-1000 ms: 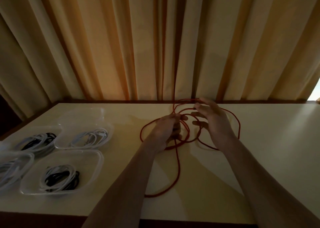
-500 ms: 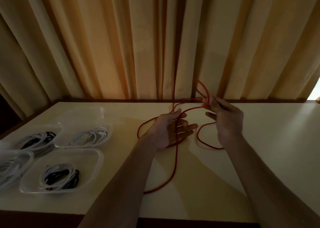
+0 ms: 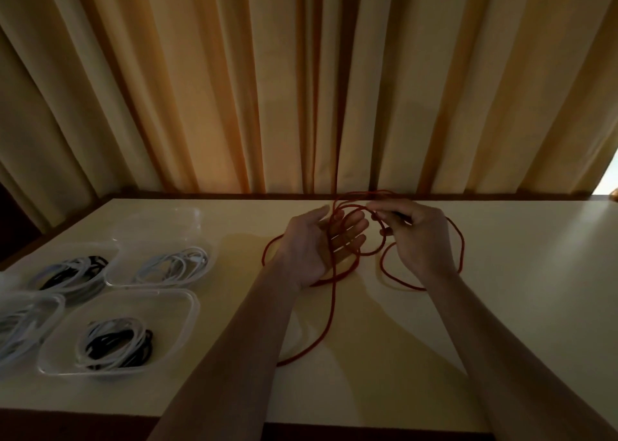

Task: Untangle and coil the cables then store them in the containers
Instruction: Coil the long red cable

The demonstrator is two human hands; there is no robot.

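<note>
A long red cable (image 3: pixel 329 310) lies in loose loops on the cream table (image 3: pixel 501 307) near its far edge. My left hand (image 3: pixel 321 243) is palm up with straight fingers, and cable loops run across its palm and fingers. My right hand (image 3: pixel 414 236) pinches a strand of the cable just right of the left fingertips, with a loop (image 3: pixel 461 250) hanging round it. One end of the cable trails toward me on the table. Several clear plastic containers sit at the left; the nearest one (image 3: pixel 180 310) holds coiled white and black cables.
A second container (image 3: pixel 120 273) holds white cables, and an empty one (image 3: pixel 160 216) stands behind it. Two more containers (image 3: pixel 50 263) with coils sit at the far left edge. Orange curtains (image 3: pixel 301 89) hang behind the table.
My right hand has come down from above the table edge and laid another loop toward the left hand. My left hand stays flat and open under the loops.
</note>
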